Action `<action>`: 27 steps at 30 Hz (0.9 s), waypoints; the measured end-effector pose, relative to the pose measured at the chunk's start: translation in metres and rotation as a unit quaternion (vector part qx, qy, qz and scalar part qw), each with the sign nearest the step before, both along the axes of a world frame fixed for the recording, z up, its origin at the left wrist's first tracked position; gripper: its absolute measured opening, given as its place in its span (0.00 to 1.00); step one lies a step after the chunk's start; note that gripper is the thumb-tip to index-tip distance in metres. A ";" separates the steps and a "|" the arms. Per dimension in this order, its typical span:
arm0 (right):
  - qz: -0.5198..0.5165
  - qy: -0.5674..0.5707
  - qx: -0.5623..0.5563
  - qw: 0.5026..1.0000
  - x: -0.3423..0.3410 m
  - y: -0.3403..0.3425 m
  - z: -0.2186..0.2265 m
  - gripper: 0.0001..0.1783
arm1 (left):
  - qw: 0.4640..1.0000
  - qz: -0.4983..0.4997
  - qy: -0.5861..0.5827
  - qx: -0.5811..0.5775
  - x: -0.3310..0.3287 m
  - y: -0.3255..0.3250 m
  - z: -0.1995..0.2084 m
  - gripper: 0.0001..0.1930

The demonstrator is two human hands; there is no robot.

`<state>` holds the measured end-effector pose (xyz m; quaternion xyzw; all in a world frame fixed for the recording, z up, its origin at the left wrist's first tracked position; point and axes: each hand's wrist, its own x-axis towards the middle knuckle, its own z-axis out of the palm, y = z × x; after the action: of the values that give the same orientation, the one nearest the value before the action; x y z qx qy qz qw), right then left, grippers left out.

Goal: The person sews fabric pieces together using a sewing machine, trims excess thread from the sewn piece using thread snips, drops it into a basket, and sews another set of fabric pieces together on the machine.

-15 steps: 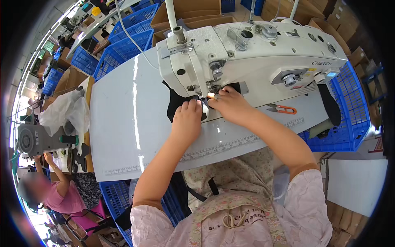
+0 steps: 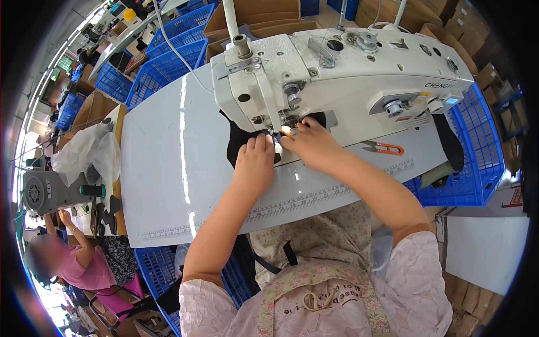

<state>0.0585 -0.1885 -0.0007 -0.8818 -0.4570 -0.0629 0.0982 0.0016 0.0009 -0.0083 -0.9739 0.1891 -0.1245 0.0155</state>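
A black fabric piece (image 2: 238, 147) lies under the needle of a white sewing machine (image 2: 337, 84), on the pale work table (image 2: 151, 168). My left hand (image 2: 255, 163) rests on its near side just left of the needle, fingers curled and pressed together on the cloth. Close to the right of the needle, my right hand (image 2: 313, 146) holds the fabric with bent fingers. A small lamp lights the spot between both hands. The fingertips and the cloth's edge there are partly hidden by the hands and the machine head.
Orange-handled thread snips (image 2: 384, 148) lie right of my right forearm. A ruler strip (image 2: 314, 197) runs along the table's front edge. Another black piece (image 2: 447, 143) hangs at the table's right end, near a blue crate (image 2: 477, 146). At left, a person (image 2: 84, 264) works by another machine (image 2: 53, 191).
The whole view has shifted very slightly to the left. Both hands stay at the needle on the black fabric, with hardly any visible movement.
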 end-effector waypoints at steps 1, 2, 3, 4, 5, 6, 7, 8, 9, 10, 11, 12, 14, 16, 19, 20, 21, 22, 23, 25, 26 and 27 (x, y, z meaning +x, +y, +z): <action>0.000 -0.029 0.017 0.999 0.000 0.000 -0.005 0.08 | 1.000 0.005 0.000 -0.005 0.000 -0.001 -0.001 0.22; 0.001 -0.057 0.034 0.998 0.000 0.000 -0.008 0.06 | 1.000 0.009 0.000 -0.009 0.000 -0.002 -0.002 0.22; 0.001 -0.057 0.034 0.998 0.000 0.001 -0.008 0.06 | 1.000 0.009 0.000 -0.009 0.000 -0.003 -0.003 0.22; 0.001 -0.062 0.035 0.997 -0.001 0.001 -0.008 0.06 | 1.000 0.009 0.000 -0.003 -0.001 -0.003 -0.003 0.22; 0.002 -0.066 0.036 0.997 -0.002 0.001 -0.008 0.06 | 1.000 0.009 -0.001 0.002 -0.001 -0.002 -0.003 0.22; 0.002 -0.066 0.036 0.997 -0.002 0.002 -0.008 0.06 | 1.000 0.009 -0.001 0.003 -0.001 -0.002 -0.004 0.22; 0.005 -0.085 0.032 0.996 -0.002 0.002 -0.009 0.06 | 1.000 0.009 -0.006 0.005 -0.001 -0.002 -0.004 0.22; 0.007 -0.104 0.027 0.994 -0.003 0.003 -0.010 0.06 | 1.000 0.008 -0.011 0.007 -0.001 -0.001 -0.005 0.22; 0.006 -0.105 0.026 0.994 -0.003 0.002 -0.011 0.06 | 1.000 0.007 -0.011 0.006 -0.001 -0.003 -0.004 0.22; 0.011 -0.107 0.031 0.994 -0.003 0.002 -0.013 0.05 | 1.000 0.007 -0.008 0.006 -0.001 -0.005 -0.003 0.22; 0.015 -0.109 0.037 0.993 -0.003 0.001 -0.014 0.05 | 1.000 0.007 -0.004 0.006 -0.001 -0.007 -0.003 0.22; 0.015 -0.109 0.037 0.993 -0.005 0.002 -0.014 0.05 | 1.000 0.007 -0.004 0.006 -0.001 -0.006 -0.003 0.22; 0.016 -0.132 0.050 0.990 -0.007 0.004 -0.013 0.04 | 1.000 0.004 -0.018 0.018 -0.001 -0.006 -0.004 0.22; 0.015 -0.135 0.044 0.990 -0.010 0.007 -0.009 0.04 | 1.000 0.006 -0.013 0.017 -0.001 -0.006 -0.004 0.22; 0.013 -0.142 0.038 0.989 -0.011 0.009 -0.006 0.04 | 1.000 0.008 -0.007 0.015 0.000 -0.007 -0.003 0.22; 0.011 -0.146 0.038 0.989 -0.011 0.009 -0.005 0.04 | 1.000 0.007 -0.006 0.014 0.000 -0.008 -0.003 0.22; 0.011 -0.146 0.038 0.989 -0.011 0.009 -0.006 0.04 | 1.000 0.007 -0.006 0.014 0.000 -0.008 -0.002 0.22; 0.008 -0.150 0.032 0.988 -0.011 0.009 -0.007 0.04 | 1.000 0.007 -0.003 0.009 0.000 -0.009 -0.002 0.22; 0.004 -0.155 0.027 0.988 -0.011 0.009 -0.008 0.04 | 1.000 0.007 0.001 0.004 0.001 -0.009 -0.002 0.22; 0.002 -0.158 0.031 0.987 -0.011 0.010 -0.009 0.04 | 1.000 0.010 0.000 0.005 0.001 -0.010 -0.002 0.22; 0.000 -0.161 0.034 0.986 -0.011 0.010 -0.009 0.04 | 1.000 0.014 0.000 0.006 0.000 -0.010 -0.002 0.22; -0.001 -0.161 0.034 0.986 -0.010 0.010 -0.009 0.04 | 1.000 0.013 0.000 0.005 0.000 -0.010 -0.001 0.22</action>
<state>0.0480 -0.1787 -0.0097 -0.8565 -0.4640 -0.2199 0.0531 0.0018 -0.0095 -0.0097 -0.9762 0.1769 -0.1233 0.0223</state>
